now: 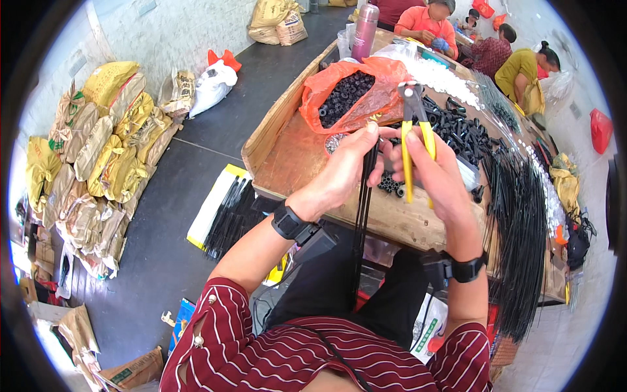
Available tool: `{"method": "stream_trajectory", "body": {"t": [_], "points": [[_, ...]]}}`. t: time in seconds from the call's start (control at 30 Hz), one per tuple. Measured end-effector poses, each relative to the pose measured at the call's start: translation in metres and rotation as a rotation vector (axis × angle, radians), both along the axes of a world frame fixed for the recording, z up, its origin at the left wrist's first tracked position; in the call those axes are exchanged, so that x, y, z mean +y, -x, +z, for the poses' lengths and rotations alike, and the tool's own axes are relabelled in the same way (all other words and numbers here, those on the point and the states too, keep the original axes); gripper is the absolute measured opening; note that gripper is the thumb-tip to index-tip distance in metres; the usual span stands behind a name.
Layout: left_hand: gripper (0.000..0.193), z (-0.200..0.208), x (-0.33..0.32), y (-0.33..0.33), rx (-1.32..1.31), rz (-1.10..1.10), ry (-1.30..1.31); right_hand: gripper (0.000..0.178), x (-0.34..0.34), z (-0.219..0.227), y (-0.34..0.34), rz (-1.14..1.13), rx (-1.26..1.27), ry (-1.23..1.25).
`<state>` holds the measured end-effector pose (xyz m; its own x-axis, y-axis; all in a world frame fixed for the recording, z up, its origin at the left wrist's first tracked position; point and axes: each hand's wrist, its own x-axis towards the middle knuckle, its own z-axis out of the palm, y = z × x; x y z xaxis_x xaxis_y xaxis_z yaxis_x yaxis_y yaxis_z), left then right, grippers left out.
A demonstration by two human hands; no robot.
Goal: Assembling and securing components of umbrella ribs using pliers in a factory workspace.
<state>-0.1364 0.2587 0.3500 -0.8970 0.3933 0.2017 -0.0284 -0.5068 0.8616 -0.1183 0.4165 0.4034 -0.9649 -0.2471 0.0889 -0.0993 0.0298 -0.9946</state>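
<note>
My left hand (339, 160) is closed around a few thin black rods (361, 228), which hang down from it between my knees. Yellow-handled pincers (408, 160) are in my right hand (444, 176), their metal jaws pointing away from me. Both hands are close together above the near edge of the wooden table (405, 225). Just beyond them lies a red plastic bag (317, 88) holding small black ring-shaped parts (349, 95). Loose black fittings (450, 124) are heaped to the right of the pincers. What the fingertips between the hands touch is too small to make out.
A long bundle of black rods (522, 209) drapes over the table's right side. More rods (228, 215) lie low at the left. A pink flask (365, 32) stands at the far corner. Stacked sacks (98, 157) line the left wall. Several people sit at the far end.
</note>
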Motion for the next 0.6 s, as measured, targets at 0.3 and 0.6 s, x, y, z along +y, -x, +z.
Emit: {"method": "stream_trajectory", "body": {"t": [0.3,0.6], "points": [[0.05,-0.006,-0.001,0.003,-0.01,-0.038,0.006,0.025,0.042,0.014,-0.016,0.322,-0.27,-0.466],[0.047,-0.002,0.003,-0.001,0.076,-0.024,0.098,0.034,0.059,0.037,0.004,0.476,-0.423,-0.513]]}}
